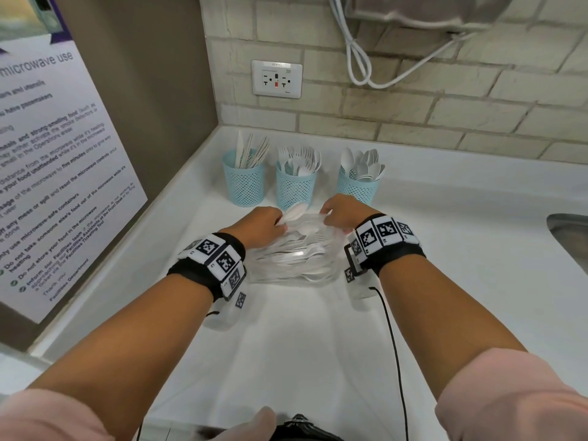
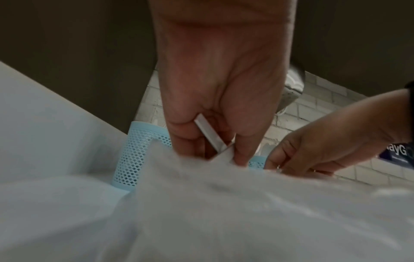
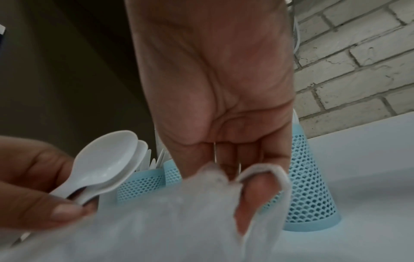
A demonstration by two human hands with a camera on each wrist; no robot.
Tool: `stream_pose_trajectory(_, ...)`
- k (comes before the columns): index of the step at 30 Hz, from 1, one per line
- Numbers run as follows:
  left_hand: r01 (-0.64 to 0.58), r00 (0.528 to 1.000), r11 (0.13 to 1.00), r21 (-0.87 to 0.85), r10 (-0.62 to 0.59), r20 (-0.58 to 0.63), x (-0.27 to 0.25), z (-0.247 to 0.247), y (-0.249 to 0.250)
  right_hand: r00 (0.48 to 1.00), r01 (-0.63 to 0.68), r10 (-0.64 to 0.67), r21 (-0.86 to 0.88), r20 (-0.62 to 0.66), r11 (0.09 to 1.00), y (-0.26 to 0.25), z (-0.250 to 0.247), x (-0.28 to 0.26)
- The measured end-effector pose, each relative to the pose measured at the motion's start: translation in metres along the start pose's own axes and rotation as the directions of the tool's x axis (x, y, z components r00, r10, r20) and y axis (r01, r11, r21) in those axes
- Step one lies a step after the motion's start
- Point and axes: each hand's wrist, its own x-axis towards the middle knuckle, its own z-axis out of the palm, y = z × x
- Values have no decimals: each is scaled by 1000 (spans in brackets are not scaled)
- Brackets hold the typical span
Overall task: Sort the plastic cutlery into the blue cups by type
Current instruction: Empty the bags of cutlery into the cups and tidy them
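Note:
A clear plastic bag (image 1: pixel 292 259) of white cutlery lies on the white counter (image 1: pixel 302 345) between my wrists. My left hand (image 1: pixel 267 222) grips a few stacked white spoons (image 3: pixel 105 164) at the bag's mouth; their handles (image 2: pixel 209 133) show between its fingers. My right hand (image 1: pixel 339 213) pinches the bag's edge (image 3: pixel 264 179), the film wrapped over one finger. Behind stand three blue mesh cups: the left cup (image 1: pixel 243 183) with knives, the middle cup (image 1: pixel 294 189) with forks, the right cup (image 1: pixel 358 187) with spoons.
A brown side panel with a microwave notice (image 1: pixel 57 173) walls the left. The brick back wall carries a socket (image 1: pixel 276 78) and a hanging white cable (image 1: pixel 359 65). A sink's rim (image 1: pixel 569 230) shows at the far right. A black wire (image 1: pixel 394 351) trails from my right wristband.

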Motion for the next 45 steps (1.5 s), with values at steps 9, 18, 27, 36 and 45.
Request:
stream_pose_trajectory(9, 168, 983, 852, -497, -108, 149, -4, -18, 8, 993, 42, -77, 336, 91, 941, 0, -22, 3)
stream_pose_trajectory(18, 177, 984, 687, -705, -129, 121, -15, -46, -4, 984, 140, -177, 530, 19, 836, -1, -14, 7)
stream_pose_trajectory(27, 137, 990, 599, -789, -96, 99, -9, -34, 5, 932, 341, -126, 702, -341, 625, -21, -18, 21)
stream_pose_trajectory(36, 155, 987, 451, -879, -46, 151, -5, -27, 1, 944, 318, -175, 641, -278, 699, -33, -12, 22)
stream_pose_trajectory(45, 189, 980, 419, -888, -24, 197, 6, -13, -5, 958, 281, -155, 695, -240, 662, -28, 1, 33)
